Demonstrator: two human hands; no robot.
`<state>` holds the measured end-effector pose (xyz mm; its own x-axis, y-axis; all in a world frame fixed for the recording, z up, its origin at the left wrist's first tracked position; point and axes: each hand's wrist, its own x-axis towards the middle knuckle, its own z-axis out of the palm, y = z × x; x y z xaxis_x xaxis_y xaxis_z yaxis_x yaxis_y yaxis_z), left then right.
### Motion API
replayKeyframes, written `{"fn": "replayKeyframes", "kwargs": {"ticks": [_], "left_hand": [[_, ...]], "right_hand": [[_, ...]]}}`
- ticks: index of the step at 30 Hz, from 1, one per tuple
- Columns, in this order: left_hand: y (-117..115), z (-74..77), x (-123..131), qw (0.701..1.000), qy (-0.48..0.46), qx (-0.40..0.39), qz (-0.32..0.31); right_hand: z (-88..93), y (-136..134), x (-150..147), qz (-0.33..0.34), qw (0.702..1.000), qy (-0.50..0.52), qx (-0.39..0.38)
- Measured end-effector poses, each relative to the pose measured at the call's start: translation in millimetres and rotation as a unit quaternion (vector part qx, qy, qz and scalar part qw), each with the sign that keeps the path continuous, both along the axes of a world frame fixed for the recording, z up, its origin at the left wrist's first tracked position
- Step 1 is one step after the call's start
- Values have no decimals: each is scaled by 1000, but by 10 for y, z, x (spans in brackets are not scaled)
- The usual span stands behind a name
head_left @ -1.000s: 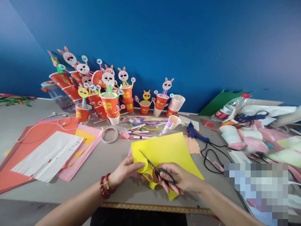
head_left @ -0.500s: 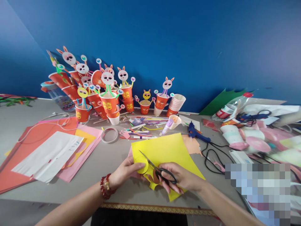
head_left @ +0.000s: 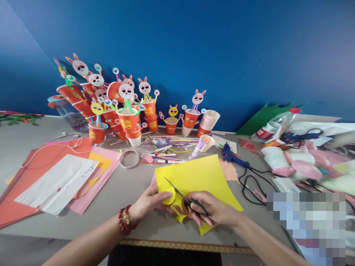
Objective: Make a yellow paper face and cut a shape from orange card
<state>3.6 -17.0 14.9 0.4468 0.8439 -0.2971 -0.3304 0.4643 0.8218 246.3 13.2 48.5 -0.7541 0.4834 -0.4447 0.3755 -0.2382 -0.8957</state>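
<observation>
My left hand (head_left: 145, 202), with a red bead bracelet at the wrist, pinches the near left edge of a yellow paper sheet (head_left: 199, 177) beside a partly cut round piece. My right hand (head_left: 212, 210) is closed on black-handled scissors (head_left: 185, 199). Their blades point up and left into the yellow sheet, right by my left thumb. The sheet is lifted slightly over the grey table (head_left: 130, 188).
Orange paper cups with bunny heads (head_left: 127, 111) crowd the back left by the blue wall. Orange, pink and white sheets (head_left: 55, 177) lie left. A tape ring (head_left: 129, 159), straws, a glue stick, a blue glue gun (head_left: 231, 157) with black cord, a bottle and clutter lie right.
The scissors have crept a little along the curved cut in the yellow sheet. Both hands have stayed almost in place.
</observation>
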Motion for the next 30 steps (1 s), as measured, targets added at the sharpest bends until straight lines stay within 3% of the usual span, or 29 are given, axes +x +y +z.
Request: {"fn": "replayKeyframes", "kwargs": {"ticks": [14,23,30], "left_hand": [[-12,28,3,1000,-4,-12,10],[-21,-108,37,986,19,22,162],[12,-89,15,990,32,9,134]], "right_hand": [[-40,-2,40,-6,999,4,33],[95,-206,-35,-39,999,-2,-15],[56,-232,-58,-58,997,-29,-49]]}}
